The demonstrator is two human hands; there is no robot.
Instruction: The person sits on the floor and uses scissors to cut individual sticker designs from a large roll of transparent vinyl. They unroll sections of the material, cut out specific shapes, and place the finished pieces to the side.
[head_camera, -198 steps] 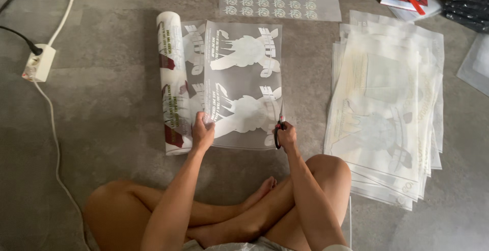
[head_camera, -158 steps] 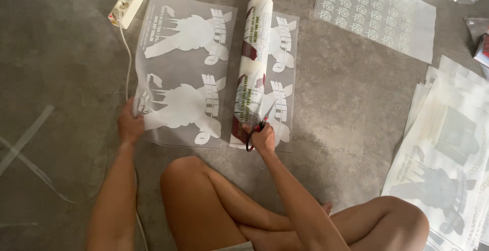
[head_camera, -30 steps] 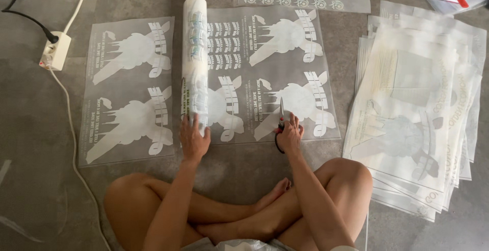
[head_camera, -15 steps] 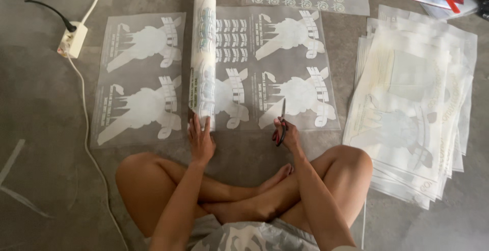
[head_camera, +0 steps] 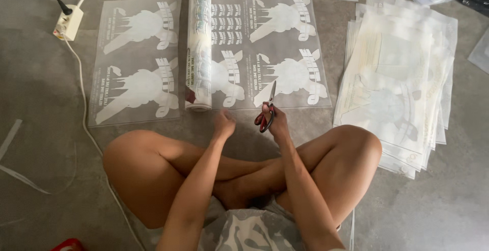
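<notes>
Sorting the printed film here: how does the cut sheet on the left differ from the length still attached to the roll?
The cut sheet lies apart, free on all sides; the attached length runs out from the roll. The cut sheet shows two large white figures and no hand near it; the attached length shows about three plus small prints, with the scissors in the right hand at its near edge. Both are clear film lying flat.
</notes>
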